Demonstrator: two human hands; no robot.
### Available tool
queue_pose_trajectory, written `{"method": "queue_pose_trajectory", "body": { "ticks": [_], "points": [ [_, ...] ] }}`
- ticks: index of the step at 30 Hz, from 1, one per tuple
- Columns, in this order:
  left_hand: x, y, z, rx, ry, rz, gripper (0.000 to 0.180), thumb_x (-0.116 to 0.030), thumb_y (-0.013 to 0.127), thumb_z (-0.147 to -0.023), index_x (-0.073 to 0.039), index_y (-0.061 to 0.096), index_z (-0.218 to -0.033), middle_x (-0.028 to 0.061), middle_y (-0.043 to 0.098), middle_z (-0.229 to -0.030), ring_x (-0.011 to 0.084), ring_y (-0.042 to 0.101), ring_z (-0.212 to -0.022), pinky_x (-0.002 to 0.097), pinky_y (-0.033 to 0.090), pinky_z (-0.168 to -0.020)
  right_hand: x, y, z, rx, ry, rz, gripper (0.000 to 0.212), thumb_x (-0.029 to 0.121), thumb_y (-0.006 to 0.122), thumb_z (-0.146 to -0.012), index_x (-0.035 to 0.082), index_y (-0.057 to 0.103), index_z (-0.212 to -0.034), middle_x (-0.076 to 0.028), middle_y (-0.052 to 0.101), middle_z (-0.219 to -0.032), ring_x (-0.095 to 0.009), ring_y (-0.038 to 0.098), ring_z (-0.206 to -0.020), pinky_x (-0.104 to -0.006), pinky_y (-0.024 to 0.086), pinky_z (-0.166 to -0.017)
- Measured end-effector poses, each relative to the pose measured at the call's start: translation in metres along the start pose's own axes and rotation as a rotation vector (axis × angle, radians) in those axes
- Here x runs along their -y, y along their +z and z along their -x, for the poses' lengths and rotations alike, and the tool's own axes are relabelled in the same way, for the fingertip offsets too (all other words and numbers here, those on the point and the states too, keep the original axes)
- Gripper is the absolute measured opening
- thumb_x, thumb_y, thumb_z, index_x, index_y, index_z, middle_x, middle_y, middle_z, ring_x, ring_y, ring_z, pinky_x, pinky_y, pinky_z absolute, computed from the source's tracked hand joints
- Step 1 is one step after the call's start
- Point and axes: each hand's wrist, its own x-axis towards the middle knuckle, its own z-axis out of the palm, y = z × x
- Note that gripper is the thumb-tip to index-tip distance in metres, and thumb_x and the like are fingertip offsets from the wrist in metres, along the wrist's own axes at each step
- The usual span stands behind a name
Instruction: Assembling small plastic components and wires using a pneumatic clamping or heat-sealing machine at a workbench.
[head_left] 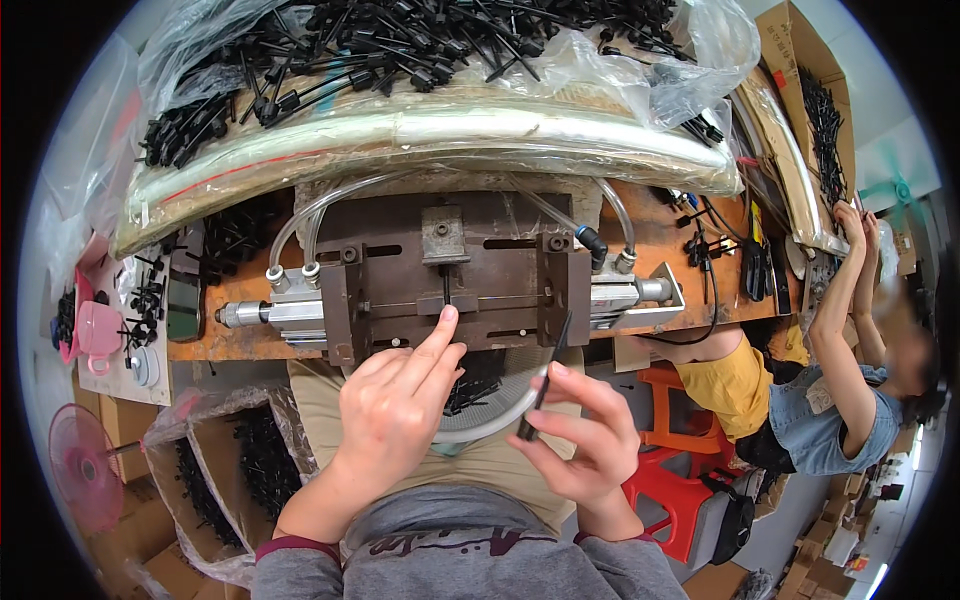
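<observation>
My left hand (395, 412) reaches over the front of a brown metal fixture (500, 218). Its index finger is stretched out, the fingertip touching the lower end of a thin black piece (447, 284) at the fixture's middle; the other fingers are partly bent. That piece lines up with a grey metal block (443, 232) behind it. In front of the fixture's right side, my right hand (592, 440) pinches a black rod-like part (537, 408) between thumb and fingers. The part is tilted, thin end up and thicker end near my fingers.
Air cylinders (298, 318) with clear hoses (305, 225) flank the fixture. Behind it, many black parts (400, 45) heap above a plastic-wrapped bundle (420, 128). Below are a white basket (490, 428) and lined boxes of parts (205, 450). A co-worker (840, 400) sits right, near red stools (665, 495).
</observation>
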Motion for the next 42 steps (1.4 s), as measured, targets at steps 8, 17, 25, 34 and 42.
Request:
{"method": "queue_pose_trajectory", "body": {
  "ticks": [8,17,25,34,42],
  "points": [
    [0.000,-0.001,-0.001,0.026,-0.024,-0.005,0.026,-0.007,0.076,-0.068,-0.002,0.069,-0.092,0.0116,0.067,-0.115,0.0179,0.063,-0.061,0.0267,0.048,-0.058,-0.009,0.011,-0.004,0.103,-0.137,0.300,0.033,-0.004,0.076,-0.066,0.002,0.071,-0.098,-0.013,0.065,-0.113,-0.029,0.065,-0.102,-0.0350,0.054,-0.081],
    [0.001,-0.002,-0.001,0.026,-0.021,-0.008,0.024,-0.007,0.076,-0.068,-0.002,0.069,-0.091,0.0117,0.067,-0.115,0.0170,0.062,-0.057,0.0259,0.047,-0.055,-0.007,0.015,-0.007,0.144,-0.156,0.286,0.030,-0.003,0.075,-0.067,0.001,0.070,-0.096,-0.014,0.066,-0.112,-0.029,0.067,-0.100,-0.0352,0.055,-0.079],
    [0.008,-0.003,0.006,0.010,0.039,-0.004,0.021,-0.007,0.069,-0.073,-0.001,0.069,-0.093,0.0126,0.066,-0.118,0.0149,0.058,-0.055,0.0265,0.047,-0.055,-0.021,0.024,-0.021,0.128,-0.174,0.307,0.029,0.000,0.076,-0.067,-0.001,0.068,-0.096,-0.018,0.063,-0.119,-0.024,0.067,-0.082,-0.0308,0.051,-0.067],
    [0.012,-0.032,0.046,0.441,0.012,0.464,0.020,-0.013,0.073,-0.072,-0.007,0.070,-0.091,0.0055,0.069,-0.109,0.0224,0.066,-0.068,0.0323,0.053,-0.059,-0.019,0.043,-0.025,0.331,-0.170,0.496,0.026,0.003,0.074,-0.068,0.003,0.066,-0.093,-0.014,0.064,-0.122,-0.016,0.059,-0.061,-0.0258,0.047,-0.059],
    [0.020,0.012,0.073,0.689,-0.064,0.474,0.019,-0.013,0.068,-0.077,-0.007,0.069,-0.094,0.0050,0.064,-0.115,0.0247,0.067,-0.088,0.0367,0.055,-0.072,-0.012,0.050,-0.039,0.386,-0.150,0.657,0.020,0.005,0.071,-0.072,0.004,0.065,-0.091,-0.011,0.064,-0.123,-0.013,0.053,-0.051,-0.0235,0.043,-0.053]
  ]
}}
